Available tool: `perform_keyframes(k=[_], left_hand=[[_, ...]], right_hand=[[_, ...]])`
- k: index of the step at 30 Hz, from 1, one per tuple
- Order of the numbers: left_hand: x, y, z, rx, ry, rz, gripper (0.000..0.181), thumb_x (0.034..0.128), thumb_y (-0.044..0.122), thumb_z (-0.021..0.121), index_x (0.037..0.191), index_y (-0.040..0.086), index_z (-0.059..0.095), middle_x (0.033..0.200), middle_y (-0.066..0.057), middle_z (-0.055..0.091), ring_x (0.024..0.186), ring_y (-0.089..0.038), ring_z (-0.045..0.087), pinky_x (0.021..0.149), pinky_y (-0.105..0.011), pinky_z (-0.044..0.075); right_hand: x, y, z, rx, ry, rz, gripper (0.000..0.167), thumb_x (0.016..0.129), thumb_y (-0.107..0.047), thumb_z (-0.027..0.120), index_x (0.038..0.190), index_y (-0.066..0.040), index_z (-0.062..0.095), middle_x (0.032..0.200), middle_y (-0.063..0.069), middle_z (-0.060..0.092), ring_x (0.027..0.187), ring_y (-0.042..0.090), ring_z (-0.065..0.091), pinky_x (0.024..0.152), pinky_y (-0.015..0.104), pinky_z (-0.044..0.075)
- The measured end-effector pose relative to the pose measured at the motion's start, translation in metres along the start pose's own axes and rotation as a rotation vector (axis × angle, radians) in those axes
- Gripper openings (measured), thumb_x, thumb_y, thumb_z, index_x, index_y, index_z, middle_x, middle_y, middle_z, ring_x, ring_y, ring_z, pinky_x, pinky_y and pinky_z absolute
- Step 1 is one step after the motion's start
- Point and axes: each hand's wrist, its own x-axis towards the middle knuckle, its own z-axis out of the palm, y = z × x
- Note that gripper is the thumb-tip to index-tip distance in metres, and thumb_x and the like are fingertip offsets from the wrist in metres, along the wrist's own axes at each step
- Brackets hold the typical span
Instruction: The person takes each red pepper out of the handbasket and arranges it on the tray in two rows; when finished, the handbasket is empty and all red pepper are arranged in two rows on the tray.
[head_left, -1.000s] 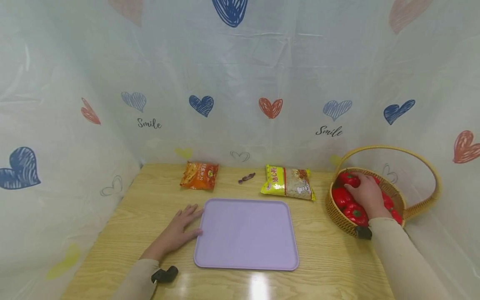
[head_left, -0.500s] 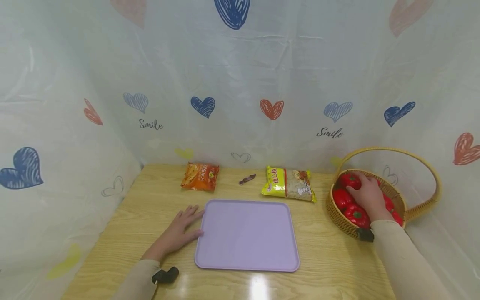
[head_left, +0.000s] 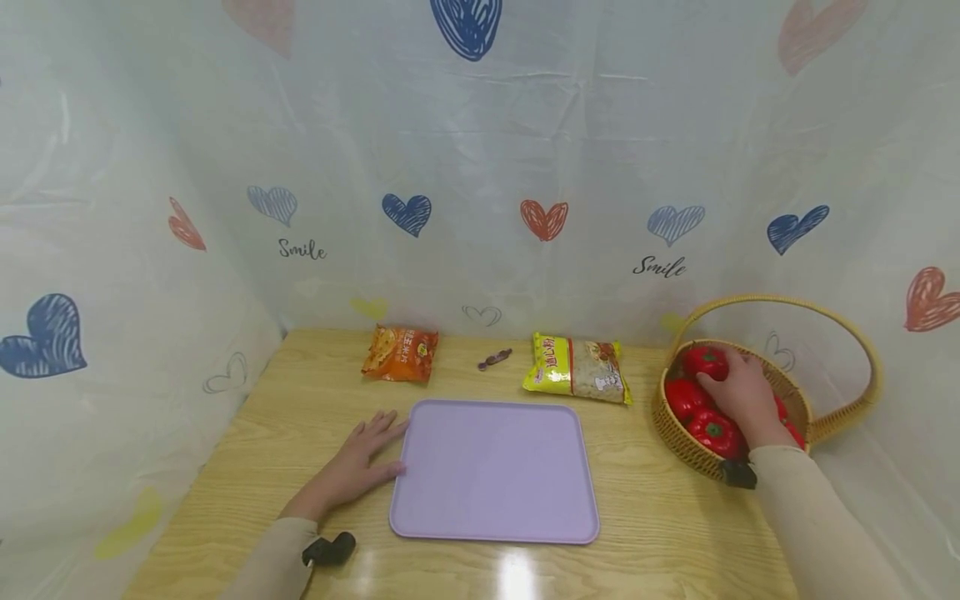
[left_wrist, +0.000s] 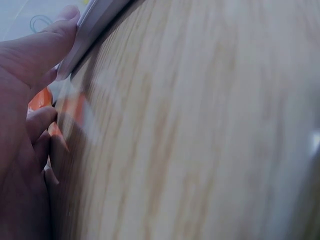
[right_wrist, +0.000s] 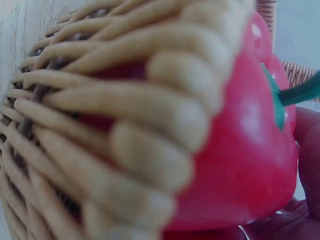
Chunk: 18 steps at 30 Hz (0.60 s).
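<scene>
My right hand [head_left: 750, 397] is inside a wicker basket [head_left: 678, 433] at the right. It grips a red bell pepper [head_left: 706, 362] at the basket's far left side, thumb on the near side; the other fingertips are mostly hidden. More red bell peppers lie around it, among them a front pepper [head_left: 714, 430] with a green stem. In the right wrist view a large pepper [right_wrist: 240, 160] sits behind the woven rim, with part of my hand beyond it. My left hand [head_left: 352, 467] lies with spread fingers, thumb and fingertips touching the left edge of a lilac tray [head_left: 495, 471].
Along the back of the wooden table [head_left: 300, 433] lie an orange snack bag [head_left: 401, 353], a small wrapped candy [head_left: 495, 359] and a yellow food packet [head_left: 577, 367]. The basket's tall handle [head_left: 862, 358] arches over its right side. A heart-printed curtain [head_left: 480, 150] hangs behind.
My right hand has shifted slightly right within the basket, and the far-left pepper has moved right with it. The left hand stays at the tray's edge.
</scene>
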Motion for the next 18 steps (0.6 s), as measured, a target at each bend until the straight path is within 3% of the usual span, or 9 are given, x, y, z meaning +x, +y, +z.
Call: perform_keyframes(k=[18], left_hand=[[0.000, 0.000, -0.002, -0.014, -0.017, 0.006, 0.074, 0.0927, 0.042, 0.072, 0.153, 0.009, 0.046, 0.162, -0.023, 0.031, 0.152, -0.046, 0.017, 0.122, -0.064, 0.006]], right_hand=[[-0.009, -0.005, -0.016, 0.006, -0.002, 0.015, 0.077, 0.098, -0.037, 0.066, 0.157, -0.004, 0.028, 0.134, 0.041, 0.031, 0.113, 0.059, 0.040, 0.086, 0.081, 0.044]])
